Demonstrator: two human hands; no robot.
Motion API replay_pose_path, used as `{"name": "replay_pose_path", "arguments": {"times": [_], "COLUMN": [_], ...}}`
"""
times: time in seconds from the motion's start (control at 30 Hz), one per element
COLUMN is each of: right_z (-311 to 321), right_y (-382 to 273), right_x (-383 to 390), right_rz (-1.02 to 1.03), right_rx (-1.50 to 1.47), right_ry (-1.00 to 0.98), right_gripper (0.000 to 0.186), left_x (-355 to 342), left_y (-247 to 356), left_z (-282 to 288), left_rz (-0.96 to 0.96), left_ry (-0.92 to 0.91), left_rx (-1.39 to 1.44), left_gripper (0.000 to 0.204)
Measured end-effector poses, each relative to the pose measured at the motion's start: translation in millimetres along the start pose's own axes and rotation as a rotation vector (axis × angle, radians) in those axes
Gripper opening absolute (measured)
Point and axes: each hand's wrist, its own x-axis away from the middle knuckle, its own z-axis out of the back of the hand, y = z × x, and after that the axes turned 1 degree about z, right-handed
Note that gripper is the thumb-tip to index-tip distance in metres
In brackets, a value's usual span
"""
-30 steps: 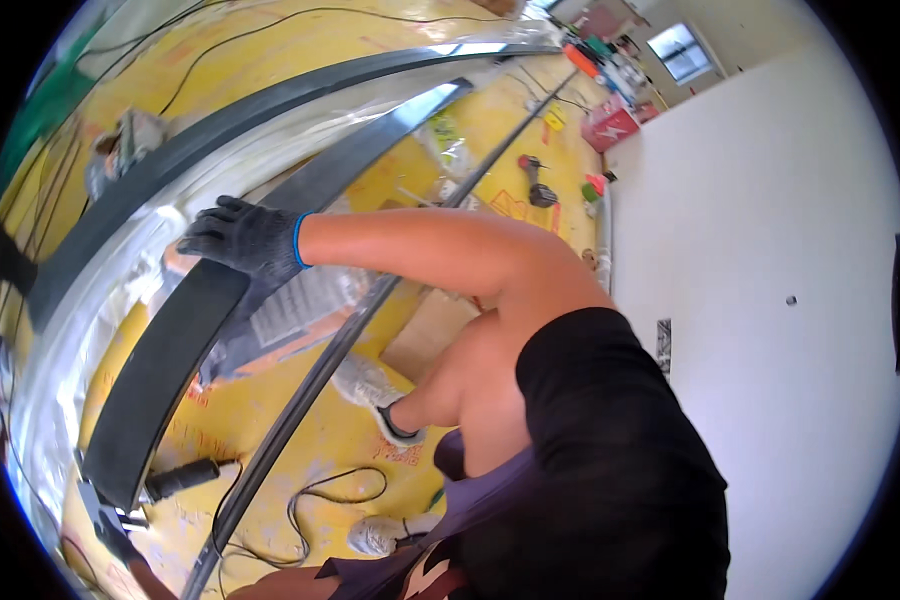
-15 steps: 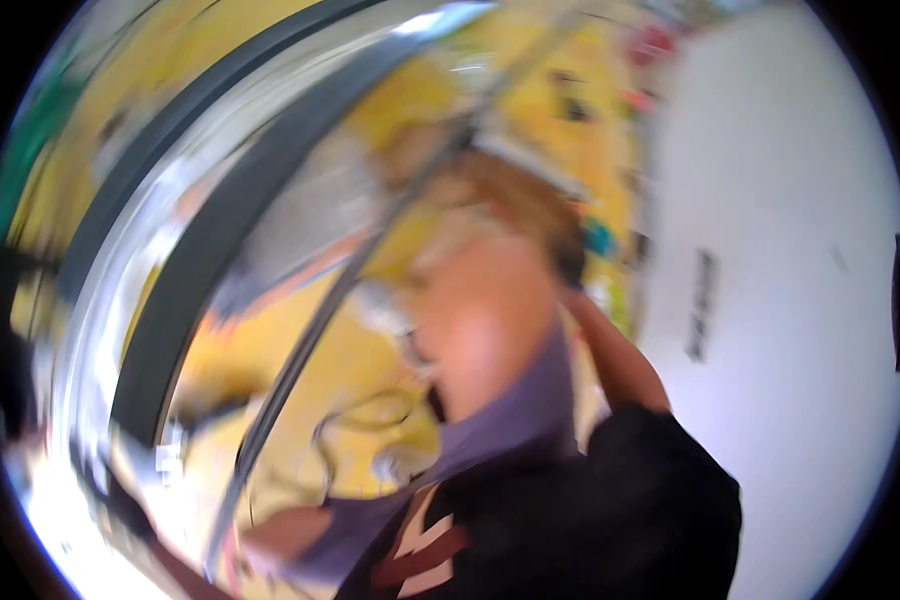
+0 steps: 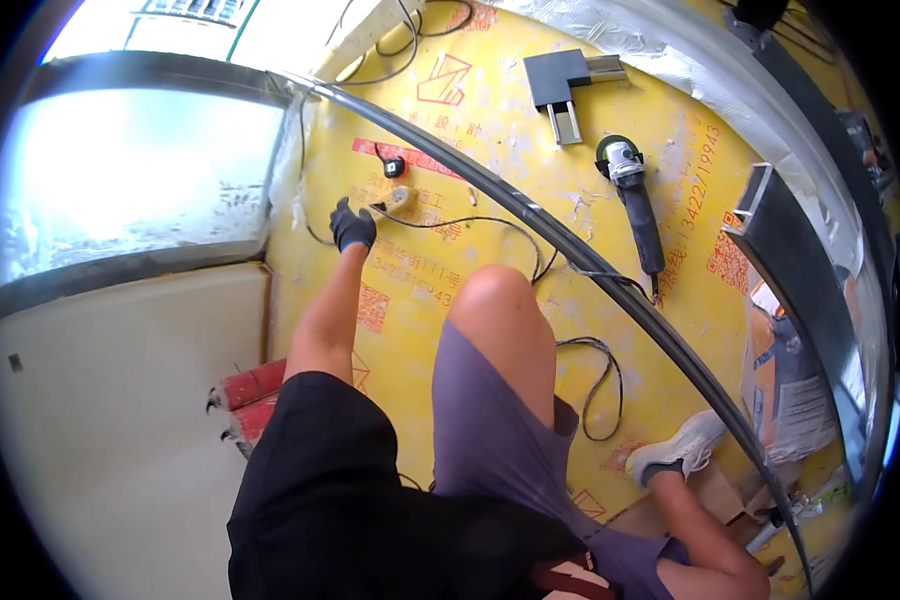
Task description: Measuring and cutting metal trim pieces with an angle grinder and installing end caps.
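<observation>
My left hand (image 3: 352, 226), in a dark glove, reaches down to the yellow floor covering (image 3: 470, 130) and rests right beside a pale socket block (image 3: 396, 197) with a black cable (image 3: 490, 222). The fingers look curled, but whether they grip the cable or the block is unclear. My right hand is out of view. My bent knee (image 3: 498, 300) and a white shoe (image 3: 678, 453) show below.
A long curved dark metal bar (image 3: 580, 262) crosses the floor. Beyond it lie an angle grinder (image 3: 632, 195), a dark corner profile (image 3: 560, 75) and a dark channel section (image 3: 800, 285) beside a bag (image 3: 790, 385). A small black device (image 3: 394, 167), red items (image 3: 255, 385) and a white panel (image 3: 100, 400) are on the left.
The view has swung around sharply through a blurred moment. Before, a gloved hand rested on the wide dark profile; now my left hand is down at the socket block on the floor.
</observation>
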Motion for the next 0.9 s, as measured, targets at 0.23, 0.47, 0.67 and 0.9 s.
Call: {"name": "replay_pose_path", "arguments": {"times": [0.23,0.47,0.67,0.9], "right_z": [39,-90,-109,51], "right_y": [-87,46,236,41], "right_x": [7,200,398,281], "right_rz": [-0.118,-0.824,-1.648,-0.340], "right_rx": [-0.178,0.120,0.704,0.078], "right_ry": [-0.154,0.723,0.887,1.628], "right_gripper": [0.070,0.057,0.052,0.036], "left_x": [-176,-136,-92,75], "left_y": [5,23,36,161], "left_z": [-223,-281,-129,166], "left_rz": [-0.663,-0.330,0.231,-0.388], "left_ry": [-0.341,-0.481,-0.199,-0.801], "left_rx": [-0.583,0.049,1.574,1.540], "left_gripper": [0.031,0.036,0.030,0.042]}}
